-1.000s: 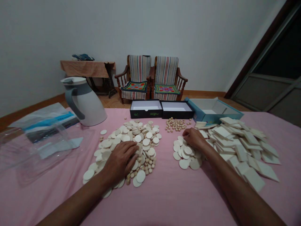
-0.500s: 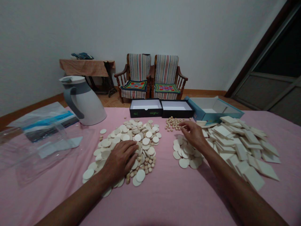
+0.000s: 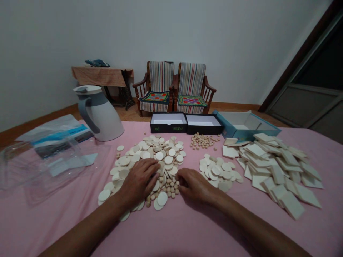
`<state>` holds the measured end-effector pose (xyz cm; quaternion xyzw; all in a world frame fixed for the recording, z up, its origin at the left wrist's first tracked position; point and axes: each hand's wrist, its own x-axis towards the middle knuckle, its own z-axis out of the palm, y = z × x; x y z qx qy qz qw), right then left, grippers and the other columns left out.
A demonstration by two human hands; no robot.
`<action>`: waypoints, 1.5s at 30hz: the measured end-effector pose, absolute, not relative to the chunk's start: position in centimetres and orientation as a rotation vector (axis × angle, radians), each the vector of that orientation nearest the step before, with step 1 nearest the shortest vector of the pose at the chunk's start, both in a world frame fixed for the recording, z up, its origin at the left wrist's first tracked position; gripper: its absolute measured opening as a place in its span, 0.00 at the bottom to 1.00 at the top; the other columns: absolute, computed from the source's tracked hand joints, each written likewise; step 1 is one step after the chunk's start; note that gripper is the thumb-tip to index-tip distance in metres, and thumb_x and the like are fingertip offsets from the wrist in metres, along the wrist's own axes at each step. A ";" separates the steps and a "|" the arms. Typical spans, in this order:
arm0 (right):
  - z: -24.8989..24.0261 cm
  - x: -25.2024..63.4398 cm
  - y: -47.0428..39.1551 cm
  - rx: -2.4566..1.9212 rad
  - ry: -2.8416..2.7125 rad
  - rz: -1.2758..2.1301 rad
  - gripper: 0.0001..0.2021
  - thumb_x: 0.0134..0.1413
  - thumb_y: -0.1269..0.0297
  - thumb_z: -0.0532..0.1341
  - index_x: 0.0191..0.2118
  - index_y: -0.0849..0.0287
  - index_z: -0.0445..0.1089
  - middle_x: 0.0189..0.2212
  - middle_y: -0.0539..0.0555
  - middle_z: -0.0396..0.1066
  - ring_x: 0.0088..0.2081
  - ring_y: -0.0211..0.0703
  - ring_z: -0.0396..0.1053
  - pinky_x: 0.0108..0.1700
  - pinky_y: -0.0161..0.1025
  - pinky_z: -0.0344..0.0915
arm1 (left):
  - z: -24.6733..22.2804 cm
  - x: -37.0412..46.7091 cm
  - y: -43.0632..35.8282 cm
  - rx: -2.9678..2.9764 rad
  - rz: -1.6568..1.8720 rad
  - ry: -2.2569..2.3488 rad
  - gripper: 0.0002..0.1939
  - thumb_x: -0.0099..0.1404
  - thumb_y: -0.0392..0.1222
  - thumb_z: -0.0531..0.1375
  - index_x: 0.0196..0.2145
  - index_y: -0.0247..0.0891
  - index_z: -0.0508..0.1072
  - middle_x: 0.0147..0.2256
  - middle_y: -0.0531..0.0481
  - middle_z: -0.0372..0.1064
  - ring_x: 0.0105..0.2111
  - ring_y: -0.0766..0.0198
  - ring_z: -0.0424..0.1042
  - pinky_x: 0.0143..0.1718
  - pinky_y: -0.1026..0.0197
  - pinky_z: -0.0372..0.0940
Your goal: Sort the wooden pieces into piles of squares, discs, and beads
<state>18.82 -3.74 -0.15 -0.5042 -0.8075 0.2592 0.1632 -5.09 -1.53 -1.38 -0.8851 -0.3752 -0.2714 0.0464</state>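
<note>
My left hand point(image 3: 139, 178) lies over the mixed pile of white round discs point(image 3: 150, 146), its fingers stretched out and touching the pieces. Beside it, small rounded wooden cubes point(image 3: 169, 187) show at the pile's near right side. My right hand point(image 3: 194, 185) is at the right edge of these cubes, its fingers bent and drawn together; whatever they hold, if anything, is hidden. To the right of that hand lies a smaller heap of discs point(image 3: 214, 169). Farther back is a separate group of wooden cubes point(image 3: 203, 141).
Square white tiles point(image 3: 278, 164) are heaped on the right. Along the back stand two black boxes point(image 3: 169, 127) and a blue box point(image 3: 241, 134). A grey and white jug point(image 3: 105, 121) and clear plastic packaging point(image 3: 61, 157) occupy the left of the pink cloth point(image 3: 171, 232).
My right hand has come from the far group of cubes, left and nearer, to the mixed pile's edge. My left hand has stayed on the pile. The view has shifted slightly.
</note>
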 end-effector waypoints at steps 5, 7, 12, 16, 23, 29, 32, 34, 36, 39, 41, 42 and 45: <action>0.0 18.6 -3.8 -1.476 -2.296 0.705 0.05 0.46 0.75 0.56 0.30 0.58 0.63 0.27 0.49 0.66 0.28 0.36 0.58 0.29 0.34 0.46 | -1.5 -5.1 -1.5 -2.693 -0.831 -1.153 0.12 0.68 0.38 0.55 0.48 0.37 0.71 0.48 0.41 0.71 0.50 0.52 0.68 0.51 0.44 0.65; 0.4 19.2 -3.2 -1.504 -2.316 0.678 0.04 0.48 0.74 0.56 0.30 0.58 0.64 0.26 0.50 0.67 0.27 0.36 0.59 0.28 0.34 0.45 | -1.5 -5.1 -1.5 -2.697 -0.830 -1.156 0.12 0.68 0.38 0.55 0.48 0.38 0.71 0.49 0.41 0.71 0.50 0.52 0.69 0.50 0.44 0.65; 1.6 23.6 -0.1 -1.787 -2.180 0.386 0.05 0.52 0.72 0.57 0.35 0.59 0.67 0.30 0.53 0.72 0.32 0.41 0.66 0.32 0.35 0.51 | -1.3 -5.1 -1.6 -2.706 -0.831 -1.141 0.12 0.68 0.38 0.55 0.47 0.37 0.71 0.48 0.41 0.71 0.50 0.52 0.69 0.50 0.45 0.66; 1.6 26.1 1.5 -1.893 -1.938 0.083 0.09 0.55 0.73 0.56 0.41 0.61 0.68 0.37 0.58 0.73 0.36 0.44 0.68 0.36 0.37 0.56 | -1.3 -5.1 -1.5 -2.704 -0.846 -1.152 0.12 0.68 0.38 0.55 0.48 0.38 0.72 0.48 0.41 0.71 0.50 0.53 0.69 0.50 0.45 0.66; 1.5 21.4 -1.3 -1.301 -2.254 0.511 0.08 0.53 0.76 0.57 0.36 0.59 0.71 0.31 0.51 0.72 0.33 0.38 0.67 0.36 0.33 0.58 | -1.5 -5.1 -1.5 -2.704 -0.846 -1.139 0.12 0.68 0.38 0.55 0.48 0.38 0.71 0.49 0.41 0.71 0.50 0.52 0.69 0.50 0.44 0.66; 0.7 18.0 -4.1 -1.398 -2.359 0.581 0.03 0.54 0.70 0.57 0.35 0.59 0.67 0.30 0.52 0.71 0.31 0.39 0.64 0.32 0.34 0.52 | -1.3 -5.0 -1.6 -2.705 -0.874 -1.146 0.12 0.68 0.38 0.55 0.47 0.38 0.72 0.48 0.41 0.71 0.50 0.53 0.69 0.50 0.45 0.66; -0.1 17.6 -4.4 -1.449 -2.332 0.554 0.01 0.55 0.68 0.57 0.34 0.58 0.65 0.31 0.52 0.69 0.31 0.39 0.62 0.32 0.35 0.50 | -1.2 -5.0 -1.6 -2.713 -0.861 -1.149 0.12 0.68 0.38 0.55 0.47 0.38 0.72 0.48 0.41 0.71 0.49 0.53 0.69 0.50 0.46 0.66; -0.6 17.4 -4.5 -1.438 -2.286 0.578 0.00 0.54 0.69 0.57 0.33 0.58 0.63 0.30 0.51 0.69 0.31 0.38 0.62 0.32 0.35 0.49 | -1.2 -5.0 -1.6 -2.712 -0.846 -1.151 0.12 0.68 0.38 0.55 0.47 0.38 0.71 0.48 0.41 0.71 0.50 0.53 0.69 0.51 0.46 0.66; -0.7 17.3 -4.5 -1.426 -2.235 0.626 0.01 0.53 0.70 0.56 0.32 0.58 0.62 0.29 0.50 0.68 0.30 0.37 0.61 0.31 0.35 0.48 | -1.3 -5.1 -1.6 -2.704 -0.836 -1.152 0.12 0.68 0.38 0.55 0.48 0.38 0.71 0.49 0.41 0.71 0.50 0.53 0.69 0.51 0.45 0.65; -0.4 17.4 -4.3 -1.440 -2.204 0.652 0.03 0.51 0.72 0.55 0.32 0.58 0.61 0.28 0.50 0.67 0.28 0.36 0.60 0.29 0.35 0.46 | -1.5 -5.2 -1.6 -2.700 -0.823 -1.153 0.12 0.68 0.38 0.55 0.48 0.38 0.70 0.49 0.42 0.70 0.51 0.53 0.68 0.51 0.46 0.65; 0.2 18.1 -3.8 -1.481 -2.226 0.611 0.03 0.50 0.72 0.55 0.32 0.58 0.62 0.27 0.50 0.68 0.28 0.36 0.60 0.29 0.35 0.46 | -1.6 -5.2 -1.5 -2.702 -0.814 -1.153 0.12 0.68 0.38 0.55 0.49 0.38 0.70 0.49 0.42 0.70 0.51 0.53 0.68 0.52 0.46 0.64; 0.6 18.7 -3.3 -1.523 -2.242 0.572 0.03 0.50 0.72 0.56 0.32 0.58 0.62 0.27 0.50 0.68 0.28 0.37 0.60 0.29 0.35 0.46 | -1.6 -5.2 -1.5 -2.703 -0.809 -1.154 0.12 0.68 0.39 0.55 0.49 0.38 0.70 0.49 0.42 0.70 0.51 0.53 0.68 0.52 0.46 0.64; 1.7 21.2 -1.7 -1.767 -2.251 0.388 0.01 0.52 0.70 0.56 0.33 0.58 0.63 0.28 0.53 0.69 0.29 0.40 0.62 0.29 0.36 0.45 | -1.5 -5.2 -1.4 -2.709 -0.793 -1.157 0.12 0.68 0.39 0.55 0.49 0.38 0.70 0.50 0.41 0.70 0.51 0.53 0.68 0.52 0.46 0.64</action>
